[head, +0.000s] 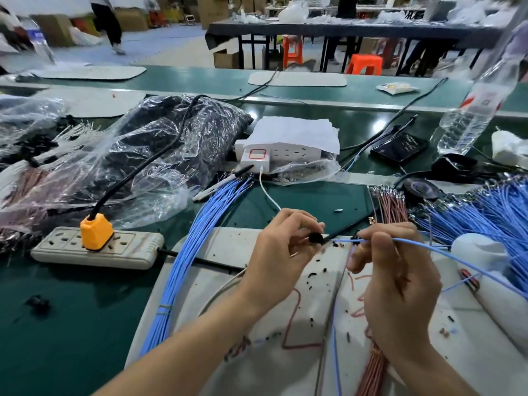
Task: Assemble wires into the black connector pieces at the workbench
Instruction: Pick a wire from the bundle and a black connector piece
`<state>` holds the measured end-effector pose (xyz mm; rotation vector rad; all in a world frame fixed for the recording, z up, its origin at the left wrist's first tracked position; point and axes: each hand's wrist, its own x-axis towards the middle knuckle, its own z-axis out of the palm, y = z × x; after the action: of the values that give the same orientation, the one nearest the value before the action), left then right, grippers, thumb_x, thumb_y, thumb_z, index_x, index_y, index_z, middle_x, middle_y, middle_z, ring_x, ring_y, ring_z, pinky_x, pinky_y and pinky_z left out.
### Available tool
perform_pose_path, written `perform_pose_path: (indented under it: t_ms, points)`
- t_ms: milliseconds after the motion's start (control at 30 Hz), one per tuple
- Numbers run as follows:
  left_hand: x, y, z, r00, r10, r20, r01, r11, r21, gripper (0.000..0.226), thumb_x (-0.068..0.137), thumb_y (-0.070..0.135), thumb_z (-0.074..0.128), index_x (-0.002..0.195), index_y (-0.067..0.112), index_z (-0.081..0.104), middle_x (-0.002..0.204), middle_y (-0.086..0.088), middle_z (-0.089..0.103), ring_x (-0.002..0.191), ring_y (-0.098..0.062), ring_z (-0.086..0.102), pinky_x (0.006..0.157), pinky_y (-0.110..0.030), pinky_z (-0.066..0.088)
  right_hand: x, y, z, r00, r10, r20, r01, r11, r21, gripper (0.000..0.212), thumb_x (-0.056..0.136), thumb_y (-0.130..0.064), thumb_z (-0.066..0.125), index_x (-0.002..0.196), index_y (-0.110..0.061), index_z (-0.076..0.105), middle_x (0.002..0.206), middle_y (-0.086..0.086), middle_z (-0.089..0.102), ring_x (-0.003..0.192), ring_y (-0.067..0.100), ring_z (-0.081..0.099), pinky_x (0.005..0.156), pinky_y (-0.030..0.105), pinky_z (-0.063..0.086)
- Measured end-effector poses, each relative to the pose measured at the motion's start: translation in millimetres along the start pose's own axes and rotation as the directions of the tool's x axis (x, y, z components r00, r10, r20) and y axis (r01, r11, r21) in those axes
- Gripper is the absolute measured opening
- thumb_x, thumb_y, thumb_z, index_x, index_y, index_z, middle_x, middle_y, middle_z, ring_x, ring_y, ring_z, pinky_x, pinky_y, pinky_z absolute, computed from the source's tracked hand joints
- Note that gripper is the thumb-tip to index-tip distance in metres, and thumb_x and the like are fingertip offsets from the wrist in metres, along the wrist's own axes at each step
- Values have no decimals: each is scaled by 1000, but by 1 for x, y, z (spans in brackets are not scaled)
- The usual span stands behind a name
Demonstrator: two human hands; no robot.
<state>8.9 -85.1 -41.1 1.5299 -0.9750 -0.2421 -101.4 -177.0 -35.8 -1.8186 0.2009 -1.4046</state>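
Black connector piece [315, 238]: small, rounded, matte plastic. It is pinched between the thumb and curled fingertips of the left hand [281, 252]. Single blue wire [423, 244]: thin, with smooth insulation, pinched by the right hand [400, 281] between thumb and forefinger. Wire tip points at the connector, just beside it, between the two hands; cannot tell if they touch. Under both hands: grey mat [228, 244] speckled with black scraps. Left of the left hand: blue wire bundle [194, 252] on the green tabletop [71, 324].
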Motion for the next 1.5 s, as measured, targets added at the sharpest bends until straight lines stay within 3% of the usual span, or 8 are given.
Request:
perform_pose_path:
  t_ms: [100,333,467,667,933,1167,1300,1500]
  points:
    - [-1,0,1,1000,-16,15,17,999,-33,22,82,-12,64,95,6,60,101,-2,58,103,-7,65,89,-21,51,-2,0,-1,1000,-10,29,11,1000,-27,22,101,-24,40,85,-19,54,68,8,54,55,14,57,50,32,44]
    - [-2,3,0,994,-62,85,61,998,14,22,84,-2,67,92,17,59,90,-1,67,88,-10,67,84,-26,54,-2,-2,-2,999,-14,43,15,1000,-19,24,101,-26,39,82,-22,54,68,9,54,57,15,57,55,33,45]
    - [7,10,-5,989,-24,143,2,989,147,29,82,0,70,89,25,57,89,8,64,85,-5,63,83,-30,53,-2,-1,-1,999,-16,48,19,998,-63,25,101,-28,39,82,-20,54,67,6,54,57,12,55,56,29,44]
    - [19,18,-14,960,40,278,-120,954,275,22,82,6,71,91,22,59,91,10,62,85,-4,61,83,-28,50,1,-2,-3,1000,0,22,1,999,-54,25,100,-24,39,82,-16,53,66,8,54,58,10,55,57,23,45]
    - [15,-1,-10,958,142,251,-210,939,272,19,81,7,73,95,15,63,90,12,61,85,0,59,81,-10,43,0,6,-5,998,-16,59,24,992,-126,37,101,-29,39,79,-5,58,68,1,53,59,7,52,55,29,44]
    - [12,-5,-14,958,191,213,-244,935,259,17,80,4,73,93,11,64,88,9,59,82,-2,59,79,-11,44,-2,7,-5,996,-59,63,65,993,-100,35,102,-27,39,79,-8,55,68,2,52,60,10,52,54,32,43]
    - [10,-6,-13,950,217,222,-275,921,277,19,79,4,74,95,9,65,89,12,57,80,-1,57,79,-9,42,-3,8,-2,994,-35,100,45,993,-108,29,103,-34,38,84,-18,53,68,1,51,59,15,52,52,38,43]
    - [9,-6,-13,945,241,223,-298,914,275,18,80,5,74,95,8,65,88,12,55,78,-1,56,78,-12,43,-4,10,-1,992,-8,127,27,989,-143,38,102,-34,39,81,-9,58,71,-1,52,59,12,53,53,38,44]
